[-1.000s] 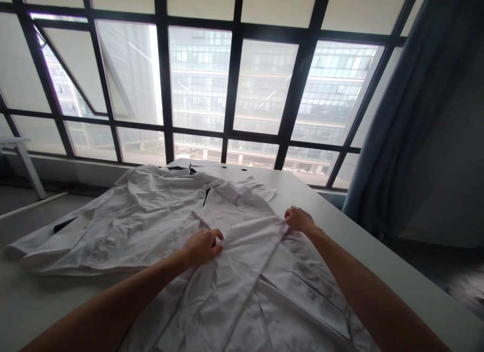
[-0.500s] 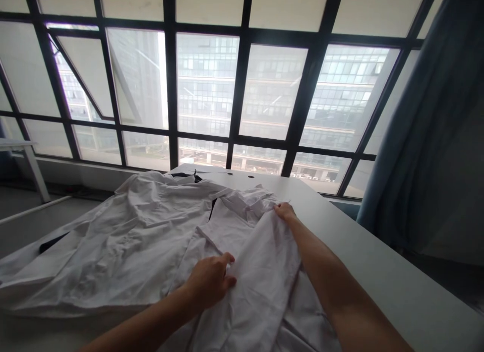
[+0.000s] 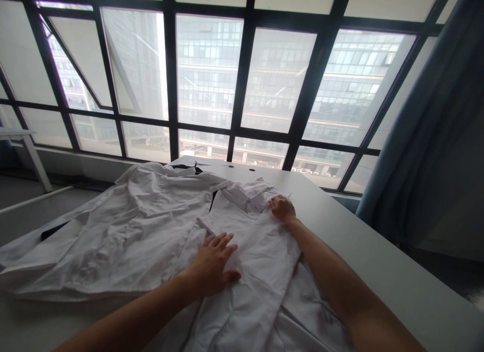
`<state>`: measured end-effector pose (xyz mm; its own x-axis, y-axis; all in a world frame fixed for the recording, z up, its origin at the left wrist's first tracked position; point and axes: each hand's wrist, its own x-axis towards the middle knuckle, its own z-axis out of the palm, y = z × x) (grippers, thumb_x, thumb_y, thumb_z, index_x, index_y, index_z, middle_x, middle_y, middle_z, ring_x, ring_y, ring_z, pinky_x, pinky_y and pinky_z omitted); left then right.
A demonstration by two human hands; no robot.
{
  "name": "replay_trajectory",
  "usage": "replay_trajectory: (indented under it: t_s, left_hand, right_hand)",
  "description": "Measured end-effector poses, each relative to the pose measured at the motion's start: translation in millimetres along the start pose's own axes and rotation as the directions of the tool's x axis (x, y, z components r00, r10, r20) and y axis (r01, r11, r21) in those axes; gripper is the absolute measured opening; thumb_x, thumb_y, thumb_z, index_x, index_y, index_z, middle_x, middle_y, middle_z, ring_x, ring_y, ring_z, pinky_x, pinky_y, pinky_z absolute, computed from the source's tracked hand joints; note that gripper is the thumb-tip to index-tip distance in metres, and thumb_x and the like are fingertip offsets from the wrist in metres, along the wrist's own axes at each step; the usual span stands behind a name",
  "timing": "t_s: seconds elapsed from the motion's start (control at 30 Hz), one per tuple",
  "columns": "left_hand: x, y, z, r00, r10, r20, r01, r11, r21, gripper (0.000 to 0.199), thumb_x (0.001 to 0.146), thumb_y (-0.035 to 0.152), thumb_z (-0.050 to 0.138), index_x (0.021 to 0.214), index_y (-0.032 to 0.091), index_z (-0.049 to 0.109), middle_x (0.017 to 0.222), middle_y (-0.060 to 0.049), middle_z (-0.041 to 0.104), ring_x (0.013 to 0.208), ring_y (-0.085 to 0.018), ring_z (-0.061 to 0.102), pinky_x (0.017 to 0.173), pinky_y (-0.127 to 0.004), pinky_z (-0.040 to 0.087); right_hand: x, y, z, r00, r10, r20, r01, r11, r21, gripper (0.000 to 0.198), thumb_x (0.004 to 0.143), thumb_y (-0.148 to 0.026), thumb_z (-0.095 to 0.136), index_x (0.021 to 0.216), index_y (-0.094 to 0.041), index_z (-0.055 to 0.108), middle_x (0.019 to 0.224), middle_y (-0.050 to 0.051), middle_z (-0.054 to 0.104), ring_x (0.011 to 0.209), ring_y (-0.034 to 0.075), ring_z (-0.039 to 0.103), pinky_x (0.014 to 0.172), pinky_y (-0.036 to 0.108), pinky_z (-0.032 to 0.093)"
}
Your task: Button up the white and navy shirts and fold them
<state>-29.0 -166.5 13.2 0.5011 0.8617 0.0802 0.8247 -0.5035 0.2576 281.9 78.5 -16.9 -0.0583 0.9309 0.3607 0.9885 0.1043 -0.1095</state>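
Note:
A white shirt (image 3: 260, 261) lies spread on the table, its collar toward the window. My left hand (image 3: 215, 265) rests open on its front, fingers spread and thumb apart. Near the collar, at the shirt's right shoulder edge, my right hand (image 3: 283, 208) has its fingers curled on the cloth; the fingertips are partly hidden. To the left lies a second, creased white garment (image 3: 139, 216), which meets or overlaps the shirt. A dark strip shows between the two near the collar.
The white table (image 3: 348, 251) extends right and back, with two dark round holes at its far end. Behind it stands a large black-framed window (image 3: 234, 90) with one pane tilted open. A blue curtain (image 3: 416, 130) hangs at right. Another white table (image 3: 36, 160) is at far left.
My left hand has opened from a loose pinch and flattened on the shirt. The right hand has shifted slightly left and lies lower over the cloth. The lifted fabric has settled flatter.

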Motion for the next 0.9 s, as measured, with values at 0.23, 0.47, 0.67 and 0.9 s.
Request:
replay_trajectory:
  t_s: [0.23,0.47,0.67,0.9]
  left_hand:
    - [-3.7,0.4,2.2,0.981,-0.027,0.19,0.024,1.0,0.02,0.072,0.098,0.06,0.03,0.156,0.017,0.026,0.163,-0.011,0.012,0.152,-0.028,0.007,0.121,-0.053,0.008]
    - [-3.6,-4.5,1.4,0.989,-0.036,0.145,0.023,0.996,0.088,0.073,0.098,0.062,0.029,0.155,0.017,0.029,0.163,-0.012,0.014,0.151,-0.028,0.01,0.121,-0.051,0.011]
    - [53.3,-40.6,-7.7,0.994,-0.077,0.073,0.062,0.979,0.193,0.064,0.1,0.054,0.033,0.15,0.015,0.039,0.16,-0.015,0.026,0.15,-0.027,0.02,0.12,-0.05,0.016]
    - [96.8,-81.4,3.0,0.986,-0.137,0.091,0.122,0.98,0.154,0.069,0.098,0.057,0.028,0.154,0.016,0.03,0.162,-0.014,0.019,0.151,-0.026,0.016,0.12,-0.051,0.012]
  right_hand:
    - [-0.9,14.6,16.3,0.942,0.094,0.322,-0.117,0.992,0.052,0.072,0.099,-0.059,0.017,0.156,-0.015,0.027,0.164,0.008,0.019,0.15,0.024,0.018,0.12,0.044,0.017]
    - [-4.6,25.6,3.8,0.915,0.308,0.262,-0.316,0.949,-0.013,0.072,0.1,-0.056,0.01,0.156,-0.014,0.025,0.163,0.012,0.02,0.15,0.025,0.017,0.119,0.053,0.014]
    - [-37.9,5.6,-11.3,0.966,-0.007,0.259,0.015,1.0,-0.027,0.066,0.101,-0.054,0.019,0.156,-0.018,0.026,0.163,0.01,0.02,0.15,0.022,0.016,0.119,0.05,0.012]
    - [-72.1,21.3,-22.6,0.932,-0.034,0.361,0.004,0.996,0.084,0.064,0.101,-0.054,0.023,0.155,-0.021,0.029,0.163,0.007,0.021,0.15,0.022,0.017,0.12,0.049,0.014]
